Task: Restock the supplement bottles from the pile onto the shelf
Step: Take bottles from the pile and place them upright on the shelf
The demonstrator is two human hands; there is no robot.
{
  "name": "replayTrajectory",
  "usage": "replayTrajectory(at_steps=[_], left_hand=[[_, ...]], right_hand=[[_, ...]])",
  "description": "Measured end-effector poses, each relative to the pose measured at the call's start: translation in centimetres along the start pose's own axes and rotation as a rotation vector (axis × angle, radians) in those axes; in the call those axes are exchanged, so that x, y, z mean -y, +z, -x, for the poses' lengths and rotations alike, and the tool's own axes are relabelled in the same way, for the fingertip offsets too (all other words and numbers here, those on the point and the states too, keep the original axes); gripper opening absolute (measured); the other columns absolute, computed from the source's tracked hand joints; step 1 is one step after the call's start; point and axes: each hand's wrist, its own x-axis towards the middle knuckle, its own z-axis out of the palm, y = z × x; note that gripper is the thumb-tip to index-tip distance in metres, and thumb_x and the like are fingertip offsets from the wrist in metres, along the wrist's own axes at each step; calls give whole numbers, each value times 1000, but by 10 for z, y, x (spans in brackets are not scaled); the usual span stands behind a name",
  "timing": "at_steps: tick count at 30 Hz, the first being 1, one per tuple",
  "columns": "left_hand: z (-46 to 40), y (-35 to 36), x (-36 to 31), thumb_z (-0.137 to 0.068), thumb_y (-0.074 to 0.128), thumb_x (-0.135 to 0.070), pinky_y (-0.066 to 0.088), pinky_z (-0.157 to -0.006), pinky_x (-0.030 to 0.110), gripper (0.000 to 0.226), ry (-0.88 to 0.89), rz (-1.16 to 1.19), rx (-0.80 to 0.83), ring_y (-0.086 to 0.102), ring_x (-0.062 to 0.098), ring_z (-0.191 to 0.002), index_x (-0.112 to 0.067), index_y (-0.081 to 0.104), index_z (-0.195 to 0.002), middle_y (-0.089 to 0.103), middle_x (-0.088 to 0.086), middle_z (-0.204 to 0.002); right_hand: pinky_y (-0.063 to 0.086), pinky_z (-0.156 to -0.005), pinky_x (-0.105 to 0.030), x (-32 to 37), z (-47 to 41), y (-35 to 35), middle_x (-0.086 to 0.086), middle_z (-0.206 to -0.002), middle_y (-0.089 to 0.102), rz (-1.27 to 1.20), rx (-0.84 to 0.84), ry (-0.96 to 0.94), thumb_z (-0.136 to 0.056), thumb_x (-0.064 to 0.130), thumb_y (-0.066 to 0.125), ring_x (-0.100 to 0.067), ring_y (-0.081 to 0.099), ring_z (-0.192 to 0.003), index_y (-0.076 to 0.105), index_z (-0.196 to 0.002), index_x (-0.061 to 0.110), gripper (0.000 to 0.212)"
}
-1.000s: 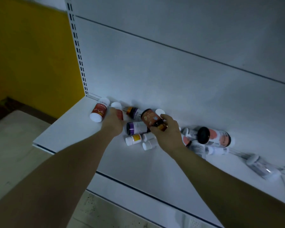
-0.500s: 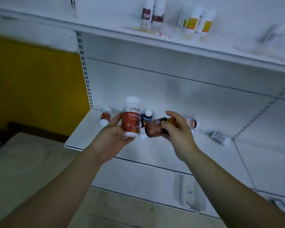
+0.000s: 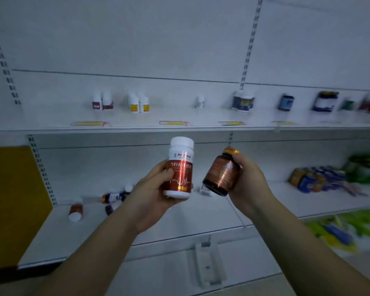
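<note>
My left hand (image 3: 152,193) grips a white bottle with a red label (image 3: 179,167), held upright below the upper shelf (image 3: 179,128). My right hand (image 3: 248,180) holds a brown amber bottle with a gold cap (image 3: 222,171), tilted slightly. Both bottles hang in the air in front of the lower shelf (image 3: 83,231). The pile (image 3: 107,201) lies on that lower shelf at the left, partly hidden by my left arm. A red-labelled bottle (image 3: 75,210) lies apart from it.
Upright bottles stand on the upper shelf: a red-labelled pair (image 3: 102,101), yellow-labelled ones (image 3: 138,102), a small white one (image 3: 200,101), dark blue ones (image 3: 242,101) farther right. Coloured packets (image 3: 320,178) lie on the lower shelf at right. A yellow wall (image 3: 11,199) borders the left.
Both hands lifted their bottles off the pile and raised them toward the upper shelf. My view has tilted up, so the upper shelf now shows fully.
</note>
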Motion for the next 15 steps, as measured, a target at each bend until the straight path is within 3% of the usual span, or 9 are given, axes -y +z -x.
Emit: replayTrajectory(at_steps=[3,6,8,11,15], left_hand=[[-24,68,18,-75,51,-17,54,-78,46,52,-56,-11,96,67,36,-86,-10,50,-127,65,21,-106],[-50,144,49,-74,49,-18,55,-73,42,57,-99,6,168,66,33,-82,-6,48,-130,64,21,-104],[-67,199,76,-72,51,-16,57,-72,41,59,-108,12,204,66,32,-82,-7,47,-130,63,20,-105],[-90,269,115,-70,54,-12,58,-70,40,57,-95,-3,237,68,30,-81,-11,49,-127,63,20,-105],[-114,342,156,-85,45,-4,56,-71,41,45,-95,-18,262,66,30,-82,-11,48,-129,62,20,-108]], right_hand=[[56,-69,-42,57,18,-49,-12,-92,68,-30,-4,-7,-71,34,65,-26,66,-78,70,-91,12,30],[55,-58,-37,117,34,-110,-12,-89,69,-15,-41,-58,-73,39,64,-25,69,-76,63,-108,5,49],[55,-57,-34,156,45,-155,-11,-86,70,33,-80,-81,-84,39,58,-24,70,-77,60,-112,4,44],[55,-56,-33,206,54,-216,-12,-95,68,136,-145,-150,-85,37,59,-23,71,-76,58,-116,10,41],[58,-69,-41,257,59,-282,-15,-108,66,231,-245,-195,-89,38,58,-26,69,-83,55,-118,16,37]])
